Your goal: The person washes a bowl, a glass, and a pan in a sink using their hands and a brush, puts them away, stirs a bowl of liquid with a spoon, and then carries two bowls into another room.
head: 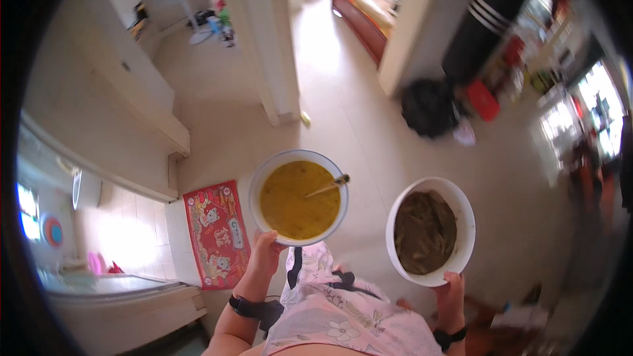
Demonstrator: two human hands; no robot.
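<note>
My left hand [267, 252] grips the near rim of a round white bowl [254, 200] with a blue edge, thumb on top and the other fingers hidden beneath. Yellow soup [299, 207] fills much of this bowl, and a utensil handle [341, 179] leans out over its right rim. In my right hand [451, 287] is a deeper white bowl [466, 227], held by its near edge with the thumb over the rim. Dark brown food in strips [425, 232] lies inside it. Both bowls are apart, held out in front of my body above the floor.
A red printed mat [217, 237] lies on the tiled floor at the left, by a doorway. Ahead, a wall end [264, 39] separates two rooms; a bed [363, 20] stands in the right one. A black bag [429, 108] and a red object [482, 100] sit along the right wall.
</note>
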